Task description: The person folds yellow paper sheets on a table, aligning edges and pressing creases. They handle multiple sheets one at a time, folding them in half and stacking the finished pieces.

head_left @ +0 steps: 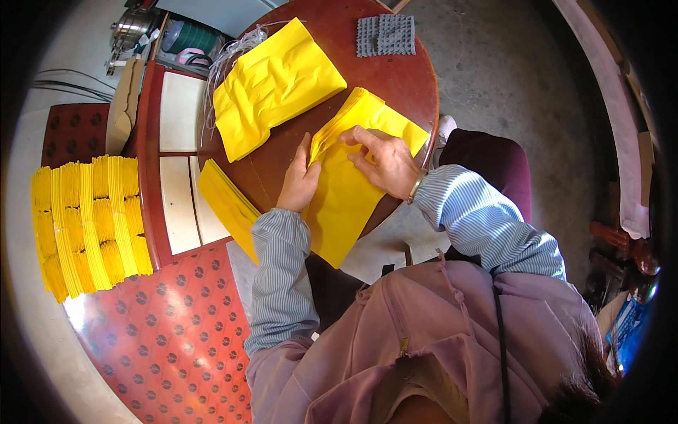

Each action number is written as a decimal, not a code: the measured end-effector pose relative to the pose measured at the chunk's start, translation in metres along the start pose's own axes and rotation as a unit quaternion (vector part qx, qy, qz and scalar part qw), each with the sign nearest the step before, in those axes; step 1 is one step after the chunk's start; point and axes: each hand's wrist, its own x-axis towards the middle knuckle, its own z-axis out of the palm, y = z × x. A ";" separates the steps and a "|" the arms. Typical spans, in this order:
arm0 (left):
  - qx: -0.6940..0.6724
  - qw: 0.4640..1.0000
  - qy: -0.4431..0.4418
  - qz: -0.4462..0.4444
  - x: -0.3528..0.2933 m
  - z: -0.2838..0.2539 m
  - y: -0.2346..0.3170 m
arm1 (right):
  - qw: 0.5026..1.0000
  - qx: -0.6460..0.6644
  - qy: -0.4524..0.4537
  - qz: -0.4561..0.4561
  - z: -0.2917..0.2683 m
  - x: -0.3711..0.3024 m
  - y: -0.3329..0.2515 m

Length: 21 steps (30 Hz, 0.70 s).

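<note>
A stack of thin yellow sheets or bags (342, 201) lies before me on a round red-brown table (339, 28), its upper left edge bent up in layered folds. My left hand (301, 180) is closed on that raised edge, thumb on the near side. Over the stack's upper part is my right hand (383, 161), fingers bent and a little apart, tips at the folded layers; nothing shows gripped between them. Farther off lies a second, creased yellow pile (275, 88). A narrow folded yellow bundle (229, 205) leans by my left forearm, at the table's left edge.
A grey textured pad (385, 35) sits at the table's far edge. Clear plastic strings (229, 60) trail beside the creased pile. Left of a cabinet with white panels (180, 113) stand several tied yellow bundles (92, 219) on red patterned flooring (176, 332). A dark red seat (494, 159) is at right.
</note>
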 end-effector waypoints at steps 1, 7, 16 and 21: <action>0.000 1.000 0.000 -0.002 0.000 0.000 0.000 | 0.998 -0.061 -0.007 0.006 0.001 0.001 0.001; 0.009 1.000 0.002 0.008 -0.001 0.001 0.004 | 0.980 -0.197 -0.021 -0.029 0.010 0.010 0.013; 0.013 0.999 -0.005 0.035 -0.012 0.012 0.020 | 0.981 -0.175 -0.080 -0.011 0.015 0.014 0.012; 0.156 0.986 0.023 0.052 -0.023 0.038 0.029 | 0.983 -0.168 -0.068 -0.041 0.014 0.011 0.021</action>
